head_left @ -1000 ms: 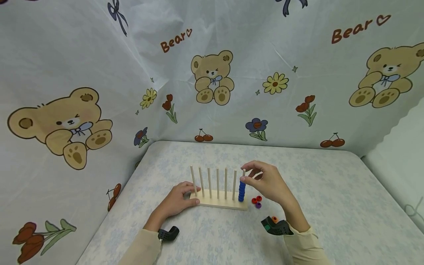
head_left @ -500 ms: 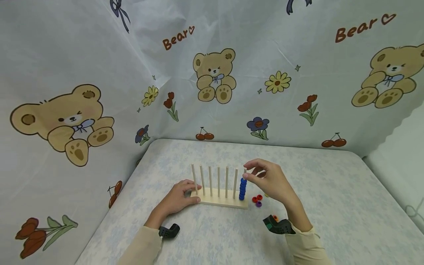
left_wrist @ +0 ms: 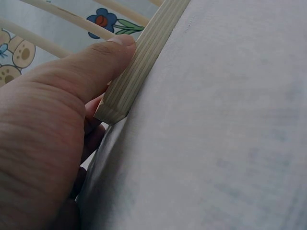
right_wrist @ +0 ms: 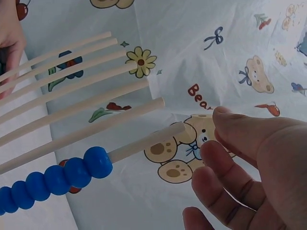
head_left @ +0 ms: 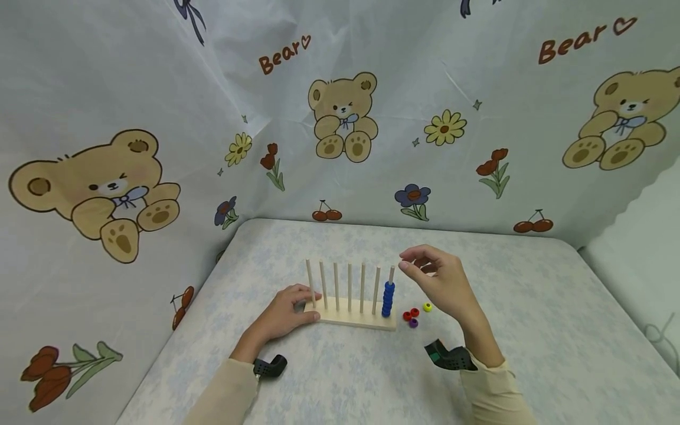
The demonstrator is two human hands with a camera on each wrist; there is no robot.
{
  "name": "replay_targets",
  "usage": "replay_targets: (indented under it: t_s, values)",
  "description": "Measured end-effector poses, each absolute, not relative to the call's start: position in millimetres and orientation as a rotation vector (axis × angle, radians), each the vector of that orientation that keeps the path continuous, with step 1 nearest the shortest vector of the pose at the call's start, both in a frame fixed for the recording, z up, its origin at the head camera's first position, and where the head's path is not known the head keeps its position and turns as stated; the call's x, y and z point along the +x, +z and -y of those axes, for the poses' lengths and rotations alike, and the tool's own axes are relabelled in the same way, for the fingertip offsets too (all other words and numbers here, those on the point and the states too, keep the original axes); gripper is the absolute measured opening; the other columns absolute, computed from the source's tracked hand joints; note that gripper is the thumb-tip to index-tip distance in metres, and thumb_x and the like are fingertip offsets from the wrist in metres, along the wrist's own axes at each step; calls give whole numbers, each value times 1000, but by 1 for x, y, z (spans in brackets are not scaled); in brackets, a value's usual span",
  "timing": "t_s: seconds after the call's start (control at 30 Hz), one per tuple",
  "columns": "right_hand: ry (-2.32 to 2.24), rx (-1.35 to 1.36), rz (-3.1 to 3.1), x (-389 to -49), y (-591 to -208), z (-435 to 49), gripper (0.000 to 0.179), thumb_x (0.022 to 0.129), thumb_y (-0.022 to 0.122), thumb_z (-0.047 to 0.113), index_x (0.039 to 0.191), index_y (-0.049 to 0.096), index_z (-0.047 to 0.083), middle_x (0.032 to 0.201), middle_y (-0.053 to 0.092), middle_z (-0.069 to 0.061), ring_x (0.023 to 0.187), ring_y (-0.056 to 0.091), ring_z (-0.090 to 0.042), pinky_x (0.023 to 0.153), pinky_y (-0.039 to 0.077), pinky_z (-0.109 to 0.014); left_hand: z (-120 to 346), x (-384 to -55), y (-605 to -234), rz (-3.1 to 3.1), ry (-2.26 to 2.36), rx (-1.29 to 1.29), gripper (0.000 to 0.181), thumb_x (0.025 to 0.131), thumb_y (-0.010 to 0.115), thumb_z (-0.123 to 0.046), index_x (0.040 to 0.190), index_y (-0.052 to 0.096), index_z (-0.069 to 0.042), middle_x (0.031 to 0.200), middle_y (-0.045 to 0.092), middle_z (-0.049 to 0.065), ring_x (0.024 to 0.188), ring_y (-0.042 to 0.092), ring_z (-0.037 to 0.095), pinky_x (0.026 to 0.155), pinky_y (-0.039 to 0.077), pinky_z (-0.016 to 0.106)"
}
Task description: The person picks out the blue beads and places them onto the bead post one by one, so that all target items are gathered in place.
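A pale wooden base (head_left: 356,320) carries a row of upright wooden pegs. Its rightmost peg (right_wrist: 148,142) bears a stack of blue beads (head_left: 388,300), and the tip sticks out bare above them. My left hand (head_left: 284,310) grips the base's left end; in the left wrist view the thumb (left_wrist: 108,60) lies along the edge, while the other fingers are partly hidden. Just right of the beaded peg's top hovers my right hand (head_left: 445,280), apart from it. Between its thumb (right_wrist: 240,129) and loosely bent fingers I see nothing.
Right of the base lie two red beads (head_left: 406,316), a purple bead (head_left: 414,323) and a yellow bead (head_left: 427,307). A patterned cloth (head_left: 340,189) hangs behind and left of the table (head_left: 361,378).
My right hand has come off the beaded peg's top, moving right and slightly up. The yellow bead, earlier hidden behind that hand, now shows. My left hand keeps its grip on the base.
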State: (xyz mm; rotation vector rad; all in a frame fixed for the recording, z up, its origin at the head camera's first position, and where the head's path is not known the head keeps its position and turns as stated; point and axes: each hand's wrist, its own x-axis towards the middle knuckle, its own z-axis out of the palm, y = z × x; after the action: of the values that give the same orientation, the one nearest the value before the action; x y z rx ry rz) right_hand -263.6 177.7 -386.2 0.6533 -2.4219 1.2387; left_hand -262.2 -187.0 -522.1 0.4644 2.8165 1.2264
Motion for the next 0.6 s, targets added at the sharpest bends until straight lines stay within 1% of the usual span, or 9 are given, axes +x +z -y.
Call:
replay_targets:
  t_s: [0.13,0.37,0.5,0.6]
  values:
    - [1234,660,2392,-264,-385,-180,11,94,72,19,105,74,16,93,71,5,79,62,-6,74,53,-19,187,-262,-523,-2821,1223,464,41,82,77,-55,121,68,-44,126,59,-16,127,53,20,106,43,56]
    - [1217,623,2300,-267,-384,-187,13,93,73,12,106,74,13,97,73,0,84,62,-2,78,50,-13,187,-265,-528,-2822,1233,481,41,82,77,-57,120,68,-45,126,60,-16,128,53,19,106,43,55]
    - [1215,570,2237,-267,-383,-192,20,92,74,9,112,72,11,102,72,-3,88,58,1,80,47,-8,188,-264,-529,-2820,1217,471,40,84,75,-56,121,67,-46,127,59,-17,128,53,19,107,43,54]
    - [1256,538,2134,-267,-381,-194,26,92,72,4,118,70,7,105,71,-8,91,57,3,81,45,-7,190,-265,-527,-2829,1235,474,39,86,75,-53,123,67,-45,127,58,-18,129,54,18,107,44,53]
